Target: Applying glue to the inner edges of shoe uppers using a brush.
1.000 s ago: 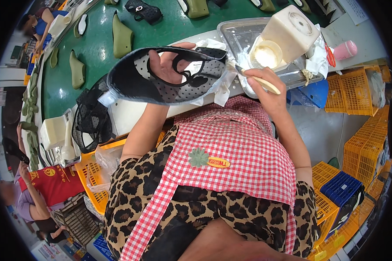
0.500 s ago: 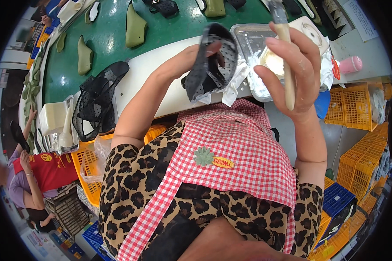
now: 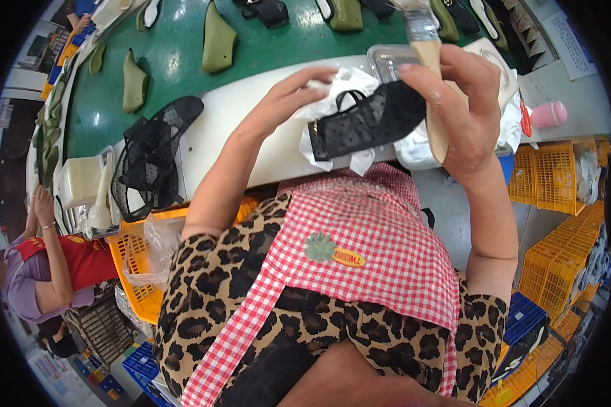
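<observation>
A black dotted-mesh shoe upper [image 3: 370, 125] lies lengthwise over crumpled white paper [image 3: 360, 80] at the near edge of the white board. My left hand [image 3: 285, 102] is left of it, fingers stretched out and apart, holding nothing. My right hand [image 3: 472, 112] grips a paintbrush [image 3: 426, 57] by its pale wooden handle, the bristled end pointing up and away. The upper's rounded right end meets the brush handle; whether my right fingers touch it is hidden. Behind my right hand and the upper is a clear plastic tray [image 3: 385, 55], partly covered, with white paste in it.
More black mesh uppers [image 3: 155, 149] lie at the left. Beside them sit a white tub [image 3: 81, 182] and white spoon [image 3: 100, 210]. Green shoe lasts [image 3: 218, 41] stand on the green table [image 3: 173, 44]. Yellow crates [image 3: 557, 166] stack at right. A co-worker in a red apron [image 3: 85, 258] is at left.
The upper has gone from upright in my left hand to lying on the white paper. My left hand has let go of it. The brush has shifted slightly left, nearer the upper.
</observation>
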`<state>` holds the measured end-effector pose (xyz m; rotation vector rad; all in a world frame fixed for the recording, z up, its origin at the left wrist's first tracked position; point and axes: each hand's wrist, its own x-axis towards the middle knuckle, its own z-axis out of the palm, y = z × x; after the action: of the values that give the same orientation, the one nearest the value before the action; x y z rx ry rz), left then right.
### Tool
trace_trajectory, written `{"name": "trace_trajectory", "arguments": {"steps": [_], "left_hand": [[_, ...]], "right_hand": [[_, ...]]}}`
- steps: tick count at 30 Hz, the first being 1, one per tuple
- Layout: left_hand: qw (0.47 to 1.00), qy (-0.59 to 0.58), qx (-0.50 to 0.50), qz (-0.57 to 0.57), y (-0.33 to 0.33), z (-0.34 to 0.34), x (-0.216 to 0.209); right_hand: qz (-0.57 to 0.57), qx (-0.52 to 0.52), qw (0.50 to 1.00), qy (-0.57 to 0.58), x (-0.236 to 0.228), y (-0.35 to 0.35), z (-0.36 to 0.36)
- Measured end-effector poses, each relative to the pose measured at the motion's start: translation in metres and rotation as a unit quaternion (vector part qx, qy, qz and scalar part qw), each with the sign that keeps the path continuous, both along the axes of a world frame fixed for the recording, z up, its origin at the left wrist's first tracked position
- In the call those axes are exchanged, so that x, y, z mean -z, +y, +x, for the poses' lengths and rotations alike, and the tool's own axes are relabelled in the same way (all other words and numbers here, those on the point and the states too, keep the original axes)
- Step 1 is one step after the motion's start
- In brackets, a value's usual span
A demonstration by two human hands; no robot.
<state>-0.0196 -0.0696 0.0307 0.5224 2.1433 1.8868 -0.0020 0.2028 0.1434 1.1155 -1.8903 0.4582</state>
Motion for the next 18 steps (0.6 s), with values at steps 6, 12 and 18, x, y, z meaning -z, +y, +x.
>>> {"name": "trace_trajectory", "arguments": {"steps": [6,12,18], "left_hand": [[0.982,-0.028,0.181,0.034,-0.034,0.026,0.064],[0.972,-0.199,0.103,0.067,-0.022,0.033,0.032],[0.981,-0.104,-0.098,0.133,-0.105,0.011,-0.024]], "right_hand": [[-0.041,0.037,0.996,-0.077,0.0,0.004,-0.001],[-0.072,0.054,0.992,-0.091,-0.002,0.021,-0.002],[-0.112,0.069,0.986,-0.106,-0.005,0.029,0.008]]}}
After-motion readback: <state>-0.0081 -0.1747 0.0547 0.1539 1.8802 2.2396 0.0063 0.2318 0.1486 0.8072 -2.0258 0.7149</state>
